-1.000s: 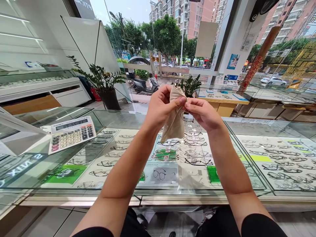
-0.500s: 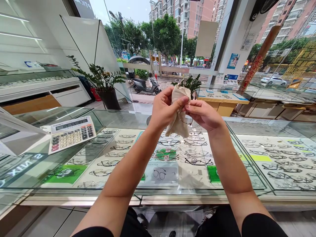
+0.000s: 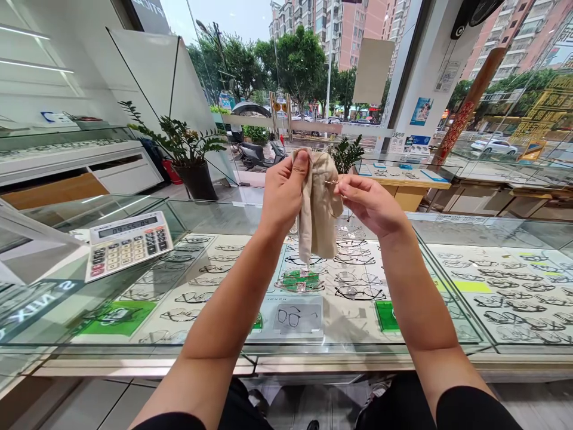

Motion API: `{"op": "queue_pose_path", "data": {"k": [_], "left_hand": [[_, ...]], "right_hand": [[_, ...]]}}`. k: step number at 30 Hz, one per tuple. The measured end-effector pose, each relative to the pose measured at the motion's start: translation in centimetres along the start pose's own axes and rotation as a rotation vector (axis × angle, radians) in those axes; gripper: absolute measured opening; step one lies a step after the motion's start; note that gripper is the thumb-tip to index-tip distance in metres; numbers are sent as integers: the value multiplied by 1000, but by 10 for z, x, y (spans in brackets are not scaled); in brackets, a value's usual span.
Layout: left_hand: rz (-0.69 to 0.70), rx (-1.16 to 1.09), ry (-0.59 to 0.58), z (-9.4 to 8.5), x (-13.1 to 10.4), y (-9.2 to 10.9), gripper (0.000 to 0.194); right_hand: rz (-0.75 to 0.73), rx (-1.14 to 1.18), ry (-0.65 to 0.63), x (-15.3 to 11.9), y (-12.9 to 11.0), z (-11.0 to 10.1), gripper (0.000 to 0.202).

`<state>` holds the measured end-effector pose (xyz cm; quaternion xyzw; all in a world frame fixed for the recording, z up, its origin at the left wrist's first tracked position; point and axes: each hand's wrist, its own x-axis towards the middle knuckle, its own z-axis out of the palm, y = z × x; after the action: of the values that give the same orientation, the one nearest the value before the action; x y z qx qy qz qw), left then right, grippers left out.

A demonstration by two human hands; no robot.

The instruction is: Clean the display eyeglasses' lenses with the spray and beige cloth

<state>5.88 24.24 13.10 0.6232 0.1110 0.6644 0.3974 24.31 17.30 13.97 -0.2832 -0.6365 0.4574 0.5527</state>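
A beige cloth (image 3: 323, 209) hangs in folds above the glass display counter, pinched at its top by my left hand (image 3: 286, 185). My right hand (image 3: 369, 200) is closed at the cloth's right side, its fingertips on a thin-framed pair of glasses (image 3: 332, 182). The glasses lie against the cloth, and most of their frame is hidden or too fine to make out. Under both hands, rows of eyeglasses (image 3: 360, 292) show through the counter top.
A calculator (image 3: 129, 243) stands on the counter (image 3: 188, 352) at the left. Potted plants (image 3: 197, 176) are beyond the counter. A small framed glasses picture (image 3: 298, 316) is near the front edge. Another display case (image 3: 501, 233) adjoins at the right.
My left hand has moved left and now grips the cloth's top, thumb up. The cloth, bunched between both hands before, hangs more spread out. My right hand has hardly moved.
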Motion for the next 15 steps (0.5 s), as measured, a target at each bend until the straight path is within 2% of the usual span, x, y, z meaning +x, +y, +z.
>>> {"op": "queue_pose_path", "data": {"k": [2, 5, 9, 12, 13, 15], "left_hand": [[30, 44, 1, -6, 2, 3, 49], [103, 208, -64, -11, 1, 15, 44], [291, 389, -102, -13, -5, 34, 33], [398, 484, -163, -11, -8, 42, 66], [424, 513, -184, -10, -8, 43, 73], [454, 558, -197, -8, -9, 44, 74]], "right_hand": [[-9, -4, 33, -3, -5, -3, 31], [-13, 13, 32, -9, -15, -7, 29], [-31, -19, 11, -17, -26, -11, 24], [-31, -91, 13, -21, -31, -10, 24], [-33, -110, 4, -22, -33, -9, 23], [-44, -136, -18, -23, -34, -8, 21]]}}
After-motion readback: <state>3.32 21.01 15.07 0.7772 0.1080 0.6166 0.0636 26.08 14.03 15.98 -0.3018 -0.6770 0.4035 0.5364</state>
